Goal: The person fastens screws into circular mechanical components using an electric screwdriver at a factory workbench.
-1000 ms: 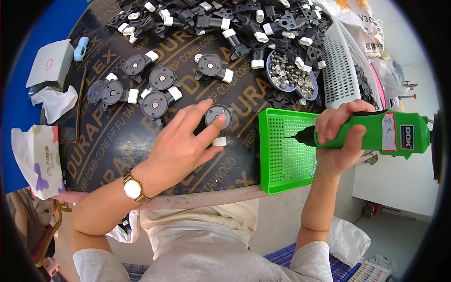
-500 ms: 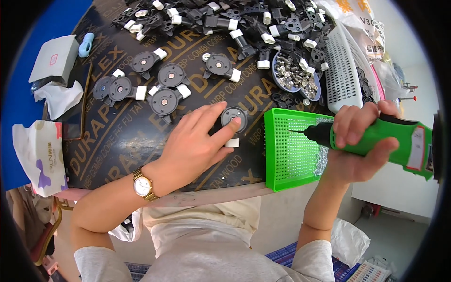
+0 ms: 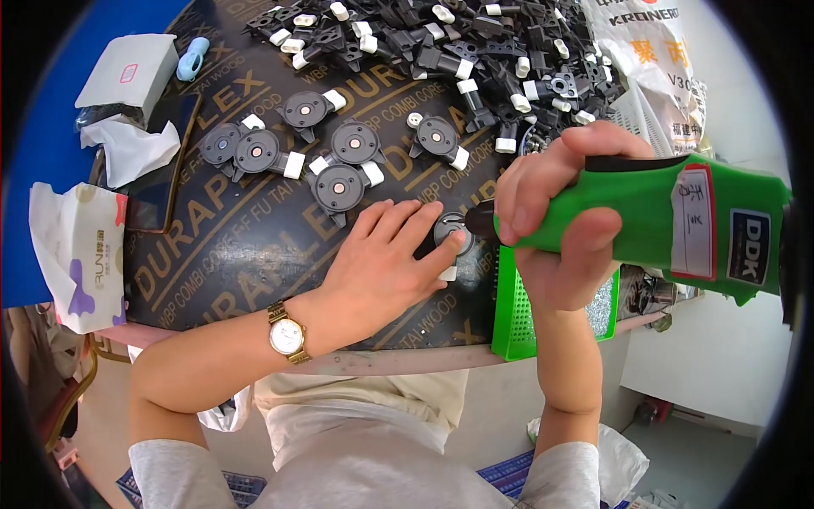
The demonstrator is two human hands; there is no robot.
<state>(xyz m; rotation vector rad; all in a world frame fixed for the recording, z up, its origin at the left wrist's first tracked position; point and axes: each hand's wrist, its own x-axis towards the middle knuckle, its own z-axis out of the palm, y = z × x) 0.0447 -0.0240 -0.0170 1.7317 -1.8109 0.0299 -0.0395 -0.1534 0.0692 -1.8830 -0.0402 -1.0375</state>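
My left hand [image 3: 377, 263], with a gold watch at the wrist, presses a black round plastic part [image 3: 452, 231] onto the table; its thumb and fingers bend around the part's edge. A white-capped stub pokes out below it. My right hand [image 3: 560, 220] grips a green electric screwdriver [image 3: 653, 212], held level with its black nose pointing left. The bit's tip is at the top face of the round part, beside my left thumb; whether it sits on a screw is too small to tell. Several similar black round assemblies [image 3: 338, 187] with white caps lie farther left.
A green perforated tray [image 3: 515, 314] of small screws is partly under my right wrist. Black parts with white caps [image 3: 398, 42] are heaped at the back. A white basket [image 3: 632, 114] and sack [image 3: 653, 51] stand far right. Tissue pack [image 3: 80, 263], phone [image 3: 153, 204] and box [image 3: 131, 72] sit left.
The screwdriver has moved left from above the green tray to the round part under my left hand. My left hand still holds that part. The whole view has shifted slightly.
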